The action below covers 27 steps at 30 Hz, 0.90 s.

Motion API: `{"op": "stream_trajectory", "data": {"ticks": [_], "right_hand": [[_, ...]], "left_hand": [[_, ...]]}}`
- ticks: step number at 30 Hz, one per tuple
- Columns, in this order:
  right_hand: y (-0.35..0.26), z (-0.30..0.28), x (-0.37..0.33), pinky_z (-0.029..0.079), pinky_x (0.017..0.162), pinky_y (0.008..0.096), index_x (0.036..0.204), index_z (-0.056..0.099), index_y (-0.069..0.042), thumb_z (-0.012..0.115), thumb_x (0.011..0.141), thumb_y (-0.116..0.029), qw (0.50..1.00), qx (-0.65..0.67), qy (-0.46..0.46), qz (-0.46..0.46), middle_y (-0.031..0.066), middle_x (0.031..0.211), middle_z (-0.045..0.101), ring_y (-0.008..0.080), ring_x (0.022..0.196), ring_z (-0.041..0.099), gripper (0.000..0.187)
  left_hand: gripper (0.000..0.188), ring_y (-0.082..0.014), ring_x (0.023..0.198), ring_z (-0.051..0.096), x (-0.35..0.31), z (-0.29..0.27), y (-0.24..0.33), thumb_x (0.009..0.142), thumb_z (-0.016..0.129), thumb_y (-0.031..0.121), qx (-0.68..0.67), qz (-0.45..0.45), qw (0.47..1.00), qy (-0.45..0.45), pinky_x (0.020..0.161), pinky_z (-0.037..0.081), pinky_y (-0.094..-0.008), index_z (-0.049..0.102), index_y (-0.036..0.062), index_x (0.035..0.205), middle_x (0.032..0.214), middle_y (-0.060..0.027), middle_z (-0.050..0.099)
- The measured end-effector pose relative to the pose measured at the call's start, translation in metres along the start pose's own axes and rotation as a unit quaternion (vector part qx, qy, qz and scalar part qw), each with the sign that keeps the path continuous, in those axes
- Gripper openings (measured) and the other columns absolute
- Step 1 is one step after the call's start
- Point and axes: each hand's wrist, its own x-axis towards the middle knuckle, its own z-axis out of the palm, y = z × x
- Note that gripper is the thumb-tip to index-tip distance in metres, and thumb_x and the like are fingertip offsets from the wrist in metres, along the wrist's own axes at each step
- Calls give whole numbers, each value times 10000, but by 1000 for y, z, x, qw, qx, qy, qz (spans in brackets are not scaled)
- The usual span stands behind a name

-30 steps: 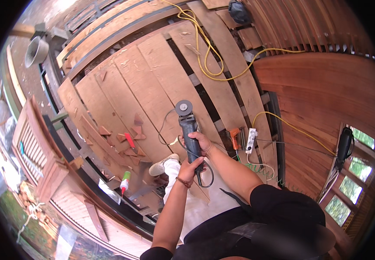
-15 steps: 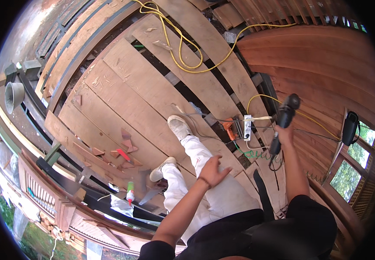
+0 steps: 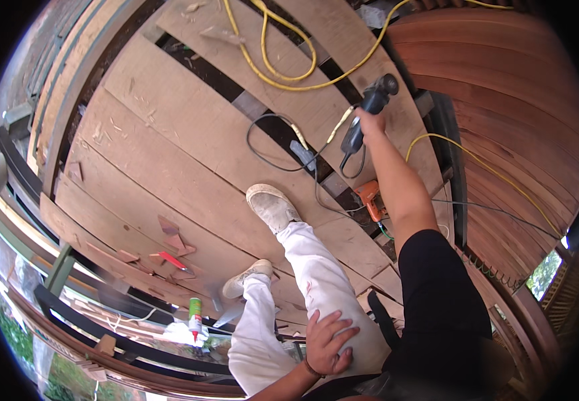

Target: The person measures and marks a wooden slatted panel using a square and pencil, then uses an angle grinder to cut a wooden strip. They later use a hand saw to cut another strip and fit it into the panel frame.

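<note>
My right hand point(image 3: 372, 125) is wrapped round the body of a black angle grinder point(image 3: 352, 137). It holds the grinder out at arm's length over the wooden boards at the upper right, its round head toward the far side. Whether a disc is fitted cannot be made out. A dark cord loops down from its rear end. My left hand point(image 3: 329, 342) rests on my thigh, fingers spread, holding nothing. Just left of my right forearm lies an orange pistol-shaped tool point(image 3: 369, 199), with a green hose at its handle.
Boards point(image 3: 169, 154) with dark gaps lie underfoot. A yellow cable point(image 3: 316, 87) loops across the far side. Near my feet are a red-handled tool point(image 3: 174, 260), wood scraps point(image 3: 173, 234) and a green bottle with a red tip point(image 3: 195, 317). Curved reddish planks point(image 3: 496, 100) lie right.
My right arm has reached forward and left, carrying the grinder from beside the power strip to over the boards. The strip is now hidden. My left hand stays on my thigh; the view has shifted.
</note>
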Motion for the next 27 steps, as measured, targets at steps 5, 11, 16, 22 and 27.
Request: {"op": "stream_trajectory", "data": {"ticks": [5,11,16,22,27], "right_hand": [[-26,31,33,555,759,411,1061,645,125,822,668,-247,996,22,70,52,210,1030,689,294,851,693,569],[11,-6,56,521,624,403,1213,578,-63,851,733,-338,994,-105,-14,37,113,1098,651,262,863,654,617],[15,8,20,477,910,443,1354,459,-15,864,703,-323,986,-160,-27,-43,177,1273,574,316,1113,590,826],[90,-49,-56,410,1078,455,1413,419,38,742,792,-442,886,-433,38,-160,278,1403,480,400,1277,502,849],[101,-40,-252,506,911,365,1199,631,24,741,785,-242,719,-492,-467,-148,198,1129,681,289,1051,654,503]], "left_hand": [[336,-235,1179,560,-10,5,-21,861,596,340,31,54,997,35,1156,212,-483,747,186,1119,1174,-12,668],[431,-210,1237,557,-4,9,-23,762,659,262,-46,30,997,55,1152,213,-476,700,189,1184,1227,-8,654],[400,-252,1236,551,-5,9,-16,768,605,228,-89,20,991,99,1142,233,-491,702,156,1148,1199,-39,655],[364,-316,1275,500,-8,22,-26,783,596,178,-121,79,979,141,1122,280,-517,632,93,1134,1231,-99,588],[378,-334,1330,415,-29,44,-33,828,608,200,-62,21,975,214,1137,295,-499,591,71,1183,1301,-134,527]]}}
